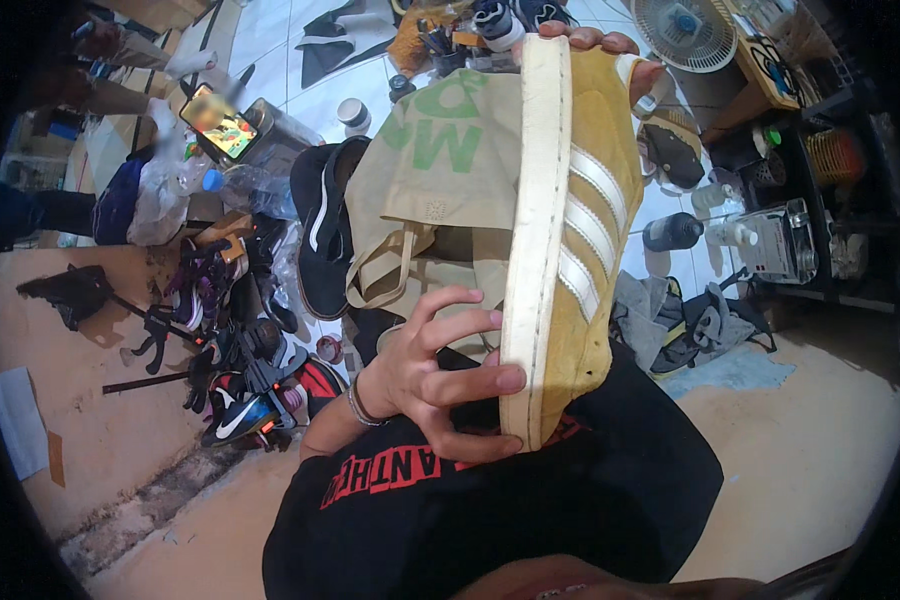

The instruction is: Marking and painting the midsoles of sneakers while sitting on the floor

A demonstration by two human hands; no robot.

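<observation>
A mustard-yellow suede sneaker [590,215] with white side stripes is held up on edge in front of me, its off-white sole [540,230] turned to the left. My left hand [445,375] rests its bent, spread fingers against the lower end of that sole, fingertips pressed on the edge. At the top, my right hand [595,42] grips the other end of the shoe; only its fingers show, and the rest is hidden behind the sneaker. Behind lies a beige cloth bag [440,180] with green print, next to a black shoe [322,230] with a white stripe.
At left lie a heap of shoes and clamps [250,370] and a lit phone [218,122]. A co-worker's arm [120,95] reaches in at upper left. To the right are a fan [685,28], a dark bottle [673,232], a clear canister [780,243] and grey cloths [705,325].
</observation>
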